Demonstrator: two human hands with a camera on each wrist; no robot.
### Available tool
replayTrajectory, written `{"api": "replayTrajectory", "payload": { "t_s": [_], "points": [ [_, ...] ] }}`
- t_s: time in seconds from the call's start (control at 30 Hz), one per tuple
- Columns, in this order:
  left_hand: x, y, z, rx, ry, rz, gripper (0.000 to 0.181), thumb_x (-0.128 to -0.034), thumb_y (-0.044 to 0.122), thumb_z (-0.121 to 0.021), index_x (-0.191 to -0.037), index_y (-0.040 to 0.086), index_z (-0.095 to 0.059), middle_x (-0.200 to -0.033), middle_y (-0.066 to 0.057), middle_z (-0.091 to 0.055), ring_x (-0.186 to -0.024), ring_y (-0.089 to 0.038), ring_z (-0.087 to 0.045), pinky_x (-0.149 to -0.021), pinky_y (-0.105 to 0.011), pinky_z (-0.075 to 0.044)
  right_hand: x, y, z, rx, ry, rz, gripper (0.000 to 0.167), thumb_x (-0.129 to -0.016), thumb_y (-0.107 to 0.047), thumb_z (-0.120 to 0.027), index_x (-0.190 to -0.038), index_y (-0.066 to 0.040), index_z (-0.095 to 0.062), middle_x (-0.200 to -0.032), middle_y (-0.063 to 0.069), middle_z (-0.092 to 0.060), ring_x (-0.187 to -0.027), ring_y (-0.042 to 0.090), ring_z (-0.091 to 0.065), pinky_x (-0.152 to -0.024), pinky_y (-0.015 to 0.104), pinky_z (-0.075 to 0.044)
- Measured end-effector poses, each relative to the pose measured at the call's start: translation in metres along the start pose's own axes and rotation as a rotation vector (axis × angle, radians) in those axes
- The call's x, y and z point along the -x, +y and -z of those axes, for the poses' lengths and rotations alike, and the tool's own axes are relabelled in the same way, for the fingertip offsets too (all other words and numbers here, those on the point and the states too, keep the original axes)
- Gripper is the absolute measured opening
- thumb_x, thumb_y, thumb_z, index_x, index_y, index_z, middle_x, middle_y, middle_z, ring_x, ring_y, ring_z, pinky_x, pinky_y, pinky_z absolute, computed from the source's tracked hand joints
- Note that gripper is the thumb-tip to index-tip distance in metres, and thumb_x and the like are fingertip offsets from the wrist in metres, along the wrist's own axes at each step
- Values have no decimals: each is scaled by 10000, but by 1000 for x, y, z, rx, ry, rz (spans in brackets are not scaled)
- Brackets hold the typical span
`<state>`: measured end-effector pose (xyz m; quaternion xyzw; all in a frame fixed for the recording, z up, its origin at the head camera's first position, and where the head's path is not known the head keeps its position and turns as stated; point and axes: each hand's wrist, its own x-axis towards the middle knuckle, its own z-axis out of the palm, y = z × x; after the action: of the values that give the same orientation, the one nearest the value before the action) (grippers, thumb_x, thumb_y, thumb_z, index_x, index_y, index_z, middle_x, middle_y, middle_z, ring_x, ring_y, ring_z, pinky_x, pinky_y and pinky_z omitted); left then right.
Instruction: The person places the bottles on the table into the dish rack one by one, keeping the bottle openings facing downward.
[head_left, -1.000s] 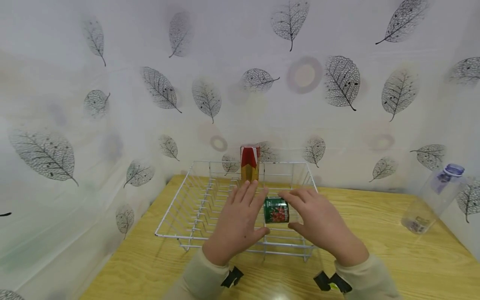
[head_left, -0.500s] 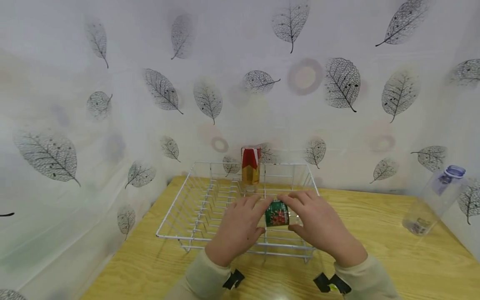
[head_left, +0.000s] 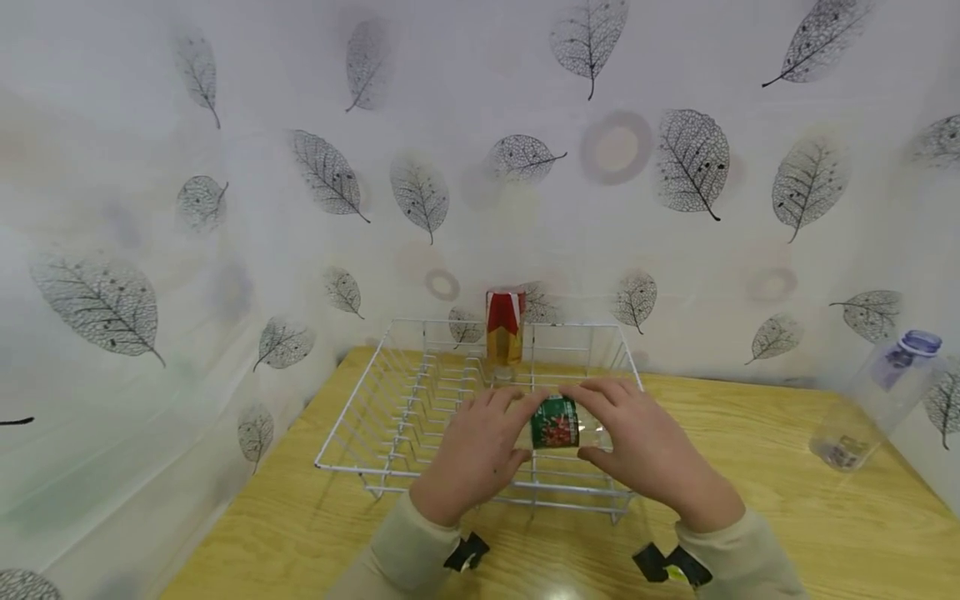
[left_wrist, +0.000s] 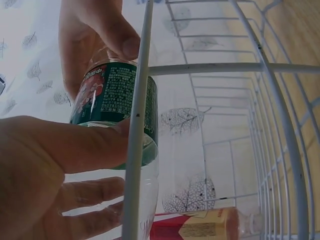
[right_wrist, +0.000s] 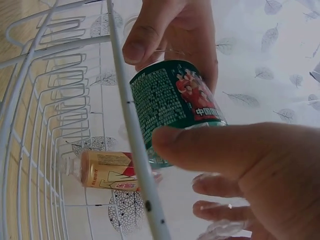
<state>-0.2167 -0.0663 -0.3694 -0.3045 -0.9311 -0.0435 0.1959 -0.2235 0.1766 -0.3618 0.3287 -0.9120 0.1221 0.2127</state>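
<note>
A clear plastic bottle with a green label (head_left: 555, 422) lies sideways between my two hands, above the front right part of a white wire dish rack (head_left: 375, 473). My left hand (head_left: 476, 458) holds its left end, thumb on the near side and fingers over the top. At the other end my right hand (head_left: 656, 450) grips it the same way. Both wrist views show the thumbs against the bottle and the green label (right_wrist: 157, 97) between the hands. The bottle's ends are largely covered by the hands.
A red and gold bottle (head_left: 505, 329) stands neck down at the back of the rack. On the wooden table (head_left: 720, 433), a transparent bottle with a purple neck (head_left: 862, 417) stands far right. A leaf-patterned sheet (head_left: 480, 242) hangs behind and left.
My left hand, with its fingers stretched out beside the bottle a second ago, has curled around the bottle's left end. The right hand keeps its hold.
</note>
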Motion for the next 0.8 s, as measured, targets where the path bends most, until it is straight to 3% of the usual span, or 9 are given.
{"api": "replayTrajectory", "payload": {
  "t_s": [0.23, 0.47, 0.53, 0.6, 0.73, 0.8],
  "points": [
    [0, -5, 3, 76, 39, 14, 831, -860, 361, -825, -1554, 244, -384, -1383, -64, -567, -1229, -281, -559, -998, -487, -484, 3, 6, 9, -162, 47, -68, 801, -833, -301, -857, -1521, -202, -459, -1451, 80, -491, -1288, 345, -502, -940, 573, -508],
    [-1, -9, 5, 248, 97, 48, 868, -837, 309, -855, -1556, 244, -372, -1387, -34, -551, -1235, -247, -553, -1020, -480, -473, 3, 9, 18, -424, 127, -145, 864, -881, -220, -817, -1588, -237, -320, -1526, 89, -412, -1335, 357, -451, -982, 608, -452],
    [0, -10, 7, 313, 105, 59, 889, -833, 286, -861, -1564, 248, -357, -1397, -29, -541, -1243, -235, -543, -1024, -472, -471, 3, 8, 20, -501, 148, -165, 910, -885, -187, -810, -1606, -276, -261, -1546, 73, -393, -1355, 326, -435, -1020, 559, -432],
    [0, -10, 8, 371, 105, 67, 904, -837, 274, -858, -1575, 264, -336, -1410, -30, -530, -1255, -227, -532, -1028, -466, -470, 4, 8, 21, -584, 164, -174, 945, -897, -137, -791, -1616, -310, -203, -1581, 64, -362, -1405, 300, -388, -1092, 435, -398],
    [1, -9, 10, 465, 91, 81, 899, -859, 272, -837, -1587, 277, -309, -1432, -42, -510, -1263, -224, -514, -1019, -463, -473, 4, 7, 21, -771, 200, -151, 981, -914, 8, -721, -1630, -299, -127, -1585, 112, -340, -1417, 223, -387, -1062, 185, -380],
    [2, -8, 11, 513, 81, 89, 892, -874, 270, -822, -1592, 287, -293, -1446, -46, -492, -1271, -222, -501, -1016, -470, -475, 4, 6, 20, -907, 214, -140, 968, -918, 66, -676, -1632, -276, -118, -1582, 161, -327, -1396, 209, -416, -1037, 175, -408]
  ]
}}
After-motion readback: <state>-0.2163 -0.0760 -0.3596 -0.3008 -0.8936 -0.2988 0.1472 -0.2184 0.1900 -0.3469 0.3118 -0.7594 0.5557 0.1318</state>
